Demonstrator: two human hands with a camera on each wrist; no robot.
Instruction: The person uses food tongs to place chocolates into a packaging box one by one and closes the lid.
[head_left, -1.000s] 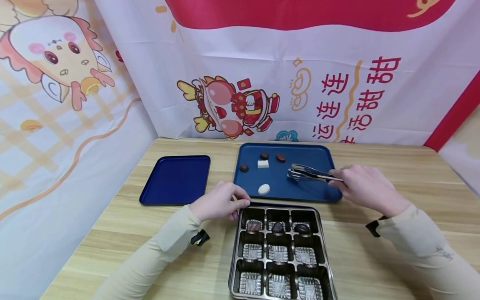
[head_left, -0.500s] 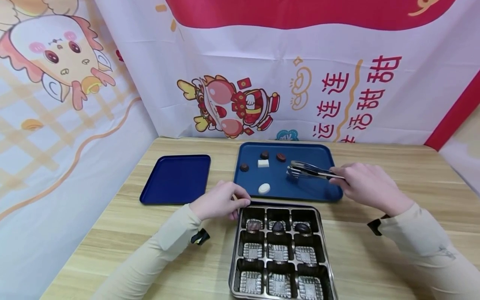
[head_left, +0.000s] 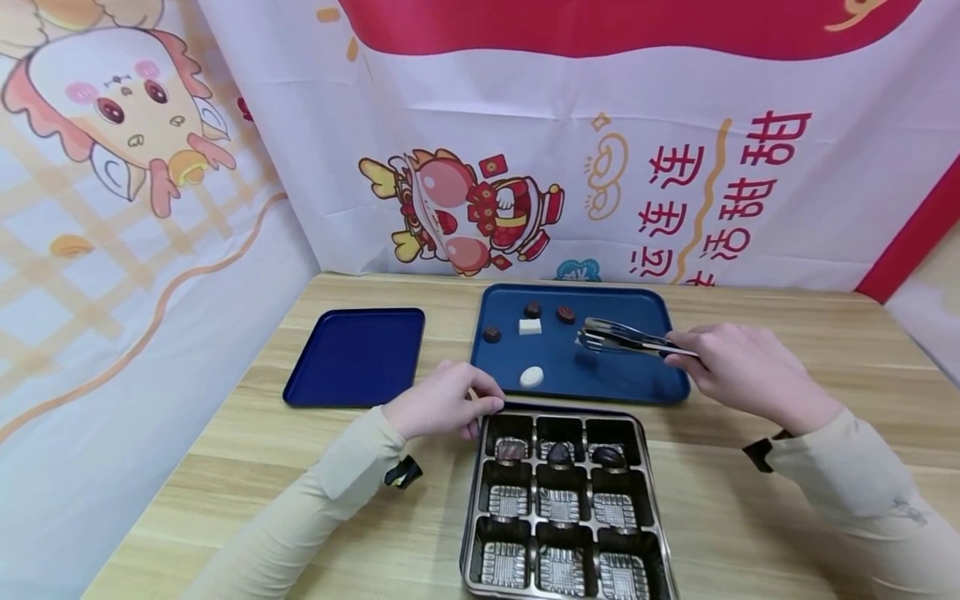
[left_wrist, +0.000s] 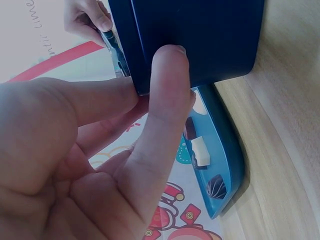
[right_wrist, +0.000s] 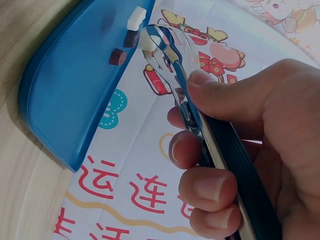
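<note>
My right hand (head_left: 742, 367) grips a pair of metal tongs (head_left: 626, 337) with dark handles over the blue tray (head_left: 615, 383). Between the tong tips a small pale chocolate (right_wrist: 149, 42) shows in the right wrist view. Several chocolates lie at the tray's left, among them a white oval one (head_left: 532, 377), a white rectangular one (head_left: 529, 327) and a dark one (head_left: 566, 314). My left hand (head_left: 442, 404) holds the near-left corner of the dark box (left_wrist: 210, 40) with thumb and finger. Its bronze divided insert (head_left: 558, 533) has three dark chocolates (head_left: 558, 454) in the far row.
A smaller navy tray (head_left: 356, 358) lies flat at the left of the wooden table (head_left: 750, 517). Behind the blue tray, a printed cloth (head_left: 600, 92) hangs along the table's far edge, and another patterned cloth (head_left: 150, 275) rises on the left.
The tongs have risen slightly from the blue tray, with the pale chocolate in their tips. The left hand stays at the box corner. The head view has shifted a little.
</note>
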